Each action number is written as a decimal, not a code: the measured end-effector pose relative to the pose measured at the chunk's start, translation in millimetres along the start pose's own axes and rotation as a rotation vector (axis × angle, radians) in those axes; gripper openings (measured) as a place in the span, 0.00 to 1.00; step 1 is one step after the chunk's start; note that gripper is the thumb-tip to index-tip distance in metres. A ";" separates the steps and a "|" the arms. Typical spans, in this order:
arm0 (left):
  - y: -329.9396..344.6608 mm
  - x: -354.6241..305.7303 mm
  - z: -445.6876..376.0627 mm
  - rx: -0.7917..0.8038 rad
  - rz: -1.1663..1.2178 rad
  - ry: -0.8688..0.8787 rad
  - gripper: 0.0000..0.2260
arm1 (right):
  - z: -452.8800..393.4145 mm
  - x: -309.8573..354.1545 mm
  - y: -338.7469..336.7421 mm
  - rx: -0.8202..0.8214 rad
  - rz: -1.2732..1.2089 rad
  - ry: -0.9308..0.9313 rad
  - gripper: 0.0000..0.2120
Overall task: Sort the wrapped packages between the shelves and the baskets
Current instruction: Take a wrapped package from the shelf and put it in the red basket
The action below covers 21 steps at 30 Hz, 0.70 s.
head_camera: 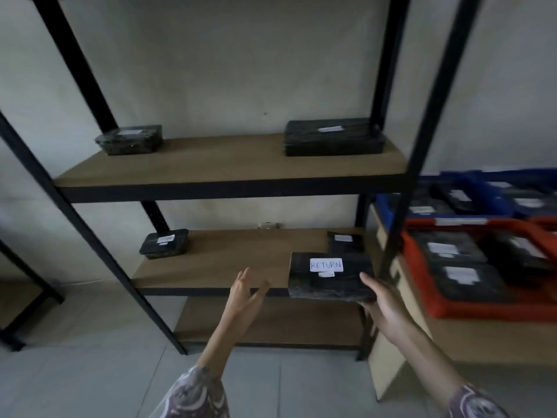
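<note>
Before us stands the rack [229,182]; right of it, a red basket [422,285] of packages. Our right hand [384,306] grips the RETURN package [330,276] at the middle shelf's near right edge; our left hand [247,292] hovers nearby, fingers spread, holding nothing.

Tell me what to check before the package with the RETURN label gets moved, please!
1. Right hand holds the RETURN package at its near right corner: ok.
2. Left hand is free to help: ok, open, touching nothing.
3. Label readable: ok, says RETURN.
4. Package behind it out of the way: cannot tell, very close.
5. Room in the red basket: cannot tell, packages already inside.
</note>
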<state>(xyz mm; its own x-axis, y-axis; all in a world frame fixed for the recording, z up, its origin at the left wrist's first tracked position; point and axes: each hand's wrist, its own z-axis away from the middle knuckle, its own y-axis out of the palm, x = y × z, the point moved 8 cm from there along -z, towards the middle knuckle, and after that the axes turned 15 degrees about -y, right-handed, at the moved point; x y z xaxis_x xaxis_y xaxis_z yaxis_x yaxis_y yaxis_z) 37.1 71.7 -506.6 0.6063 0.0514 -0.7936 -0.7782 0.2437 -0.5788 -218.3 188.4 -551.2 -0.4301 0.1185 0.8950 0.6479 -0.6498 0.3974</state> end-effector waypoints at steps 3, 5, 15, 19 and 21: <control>33.0 -42.6 33.7 0.040 -0.054 0.075 0.18 | 17.3 57.1 -54.2 -0.010 -0.036 -0.081 0.28; 61.3 -76.6 53.8 0.070 -0.100 0.152 0.15 | 22.8 92.4 -94.0 -0.022 -0.028 -0.118 0.25; 239.6 -215.6 111.9 0.205 -0.135 0.298 0.16 | 13.2 232.5 -318.6 -0.204 -0.018 -0.187 0.06; 313.9 -266.6 127.1 0.259 -0.133 0.347 0.19 | 2.1 278.9 -399.3 -0.322 -0.014 -0.228 0.10; 346.7 -286.3 132.8 0.302 -0.152 0.357 0.21 | -6.7 294.6 -433.9 -0.381 -0.012 -0.230 0.16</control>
<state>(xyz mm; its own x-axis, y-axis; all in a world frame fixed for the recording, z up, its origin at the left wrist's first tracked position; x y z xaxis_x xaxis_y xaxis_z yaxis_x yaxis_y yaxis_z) -384.6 270.0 -455.1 0.5743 -0.3294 -0.7495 -0.5706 0.4954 -0.6550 -630.4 500.2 -461.4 -0.2568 0.2639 0.9297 0.3470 -0.8727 0.3435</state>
